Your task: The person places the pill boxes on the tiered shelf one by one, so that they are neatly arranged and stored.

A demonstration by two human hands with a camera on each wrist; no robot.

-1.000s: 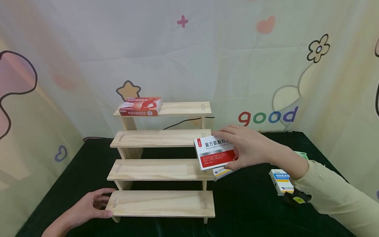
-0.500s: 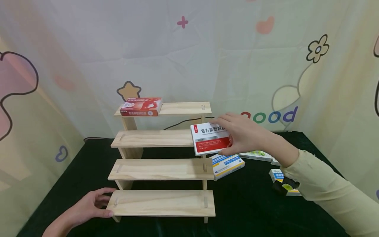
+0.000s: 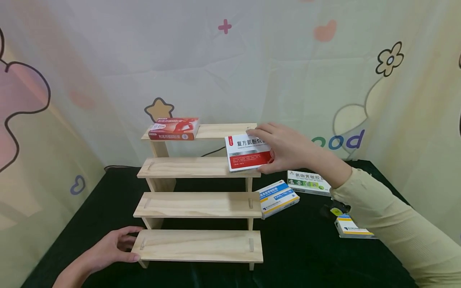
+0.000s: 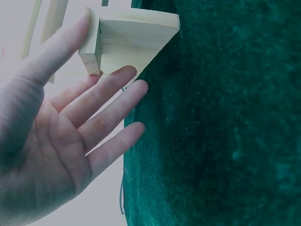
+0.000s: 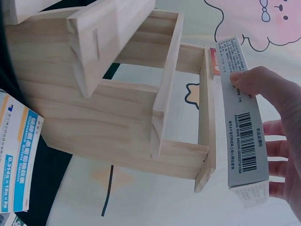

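A white and red medicine box (image 3: 248, 153) is in my right hand (image 3: 288, 148), the thumb on its lower side edge and the fingers along the opposite one. In the head view it overlaps the right end of the second shelf from the top; in the right wrist view its grey barcode side shows beside the upper boards. My left hand (image 3: 108, 250) steadies the wooden tiered shelf (image 3: 198, 245) at the left end of its lowest board. Thumb and index finger pinch that board end, while the other fingers (image 4: 110, 115) stretch out loosely. A red medicine box (image 3: 173, 129) lies on the top shelf's left part.
A blue and white medicine box (image 3: 278, 199) lies against the shelf's right side. Behind it is a white and green box (image 3: 308, 182). Another blue and yellow box (image 3: 353, 228) lies partly under the right sleeve in view. Dark green cloth (image 3: 299, 252) covers the table; a printed curtain hangs behind.
My right hand has raised the white and red box and moved it a little left, from third-shelf height to above the second shelf. The left hand keeps its place on the bottom board.
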